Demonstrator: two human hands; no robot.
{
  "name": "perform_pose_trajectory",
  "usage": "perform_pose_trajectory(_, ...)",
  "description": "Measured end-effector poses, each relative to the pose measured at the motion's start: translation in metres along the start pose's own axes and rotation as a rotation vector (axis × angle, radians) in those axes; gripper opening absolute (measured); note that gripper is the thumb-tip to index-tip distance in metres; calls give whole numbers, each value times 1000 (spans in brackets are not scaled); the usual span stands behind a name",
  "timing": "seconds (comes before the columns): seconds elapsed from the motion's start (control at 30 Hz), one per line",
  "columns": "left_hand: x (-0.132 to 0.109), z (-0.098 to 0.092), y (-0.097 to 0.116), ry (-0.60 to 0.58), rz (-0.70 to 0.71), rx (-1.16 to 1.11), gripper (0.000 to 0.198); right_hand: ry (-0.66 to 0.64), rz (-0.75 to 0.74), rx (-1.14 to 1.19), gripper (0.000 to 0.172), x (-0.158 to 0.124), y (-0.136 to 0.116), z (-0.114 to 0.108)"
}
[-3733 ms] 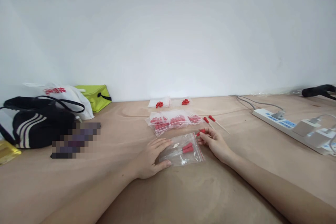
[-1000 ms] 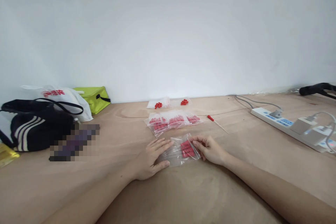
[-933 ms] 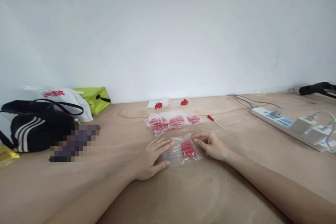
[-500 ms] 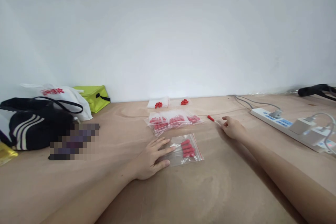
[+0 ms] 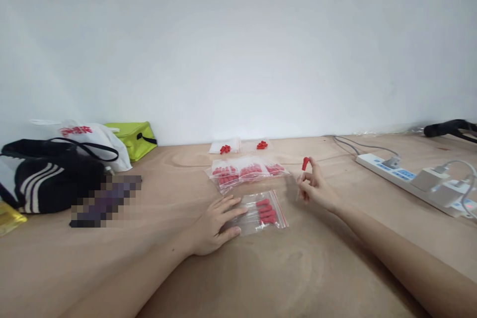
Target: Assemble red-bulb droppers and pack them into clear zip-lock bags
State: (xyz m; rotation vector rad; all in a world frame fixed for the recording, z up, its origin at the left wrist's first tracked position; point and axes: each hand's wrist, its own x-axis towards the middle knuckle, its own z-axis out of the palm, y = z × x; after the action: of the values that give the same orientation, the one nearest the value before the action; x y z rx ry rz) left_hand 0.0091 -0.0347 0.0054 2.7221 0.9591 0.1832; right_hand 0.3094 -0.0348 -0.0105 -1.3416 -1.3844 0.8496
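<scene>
My left hand (image 5: 216,223) lies flat with its fingers spread, fingertips resting on the left part of a clear zip bag (image 5: 249,223). Several droppers with red rubber bulbs (image 5: 267,212) lie side by side inside that bag. To the right of it, above the table, my right hand (image 5: 315,186) pinches a single dropper (image 5: 305,163) with a red bulb at the top and a clear tube pointing down. Behind the near bag, filled zip bags (image 5: 250,170) with red-bulbed droppers lie in a row.
At the wall lie two bags with small red bulbs (image 5: 225,149). A white power strip (image 5: 387,171) with plugs and cables runs along the right. On the left stand a black bag (image 5: 55,179), a white bag (image 5: 97,139) and a lime-green bag (image 5: 137,141).
My right hand has lifted the dropper off the table and turned it upright, bulb up, moving slightly left towards the near bag. My left hand stays in place.
</scene>
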Motion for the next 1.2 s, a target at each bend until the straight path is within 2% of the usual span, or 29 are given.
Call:
perform_pose_trajectory(0.07,0,0,0,-10,-10,3,44,0,3,145,92,-5,-3,11)
perform_pose_trajectory(0.17,0,-1,0,-26,-17,-2,45,55,-1,226,94,-9,-3,22)
perform_pose_trajectory(0.27,1,0,-1,-39,-11,-10,46,97,-24,239,87,-8,1,28)
perform_pose_trajectory(0.47,0,0,-2,-63,-24,-18,50,84,-27,292,70,-6,9,36)
perform_pose_trajectory(0.8,1,1,-3,-47,-12,-12,49,86,-14,389,59,-7,11,45)
perform_pose_trajectory(0.97,0,2,-4,-19,9,-28,46,149,-10,439,58,-9,8,47)
perform_pose_trajectory(1.2,0,0,-2,-27,-6,-40,49,41,60,307,45,-12,6,45)
